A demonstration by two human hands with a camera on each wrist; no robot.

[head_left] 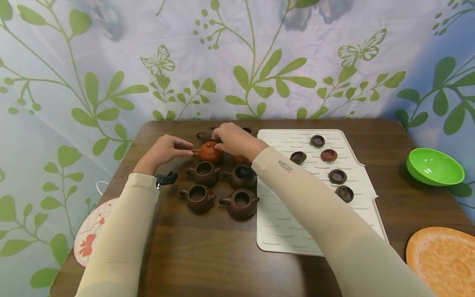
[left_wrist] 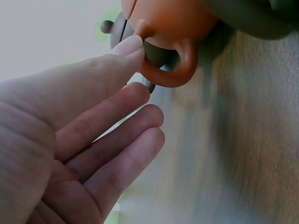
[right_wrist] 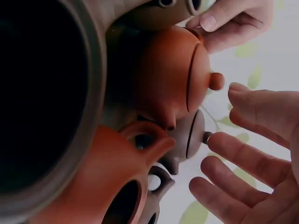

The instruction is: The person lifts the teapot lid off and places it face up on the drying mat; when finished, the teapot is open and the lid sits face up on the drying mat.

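An orange-red teapot (head_left: 210, 153) with its lid on stands between the two hands. My left hand (head_left: 165, 151) is at its handle (left_wrist: 180, 74). In the left wrist view the thumb overlaps the handle, and the other fingers extend loosely below, not wrapped around it. My right hand (head_left: 237, 139) hovers by the lid knob (right_wrist: 216, 81), fingers spread and apart from it in the right wrist view. Behind stands a dark lidded teapot (right_wrist: 189, 140). Beside it a second orange-red teapot (right_wrist: 110, 172) is lidless, mostly hidden by the right hand in the head view.
Several dark lidless teapots (head_left: 200, 198) stand in rows nearer me. A white mat (head_left: 282, 231) to the right holds several loose lids (head_left: 337, 176), one reddish (head_left: 328, 155). Farther right are a green bowl (head_left: 435, 167) and an orange round mat (head_left: 441, 260); a pink-white round mat (head_left: 83, 243) lies left.
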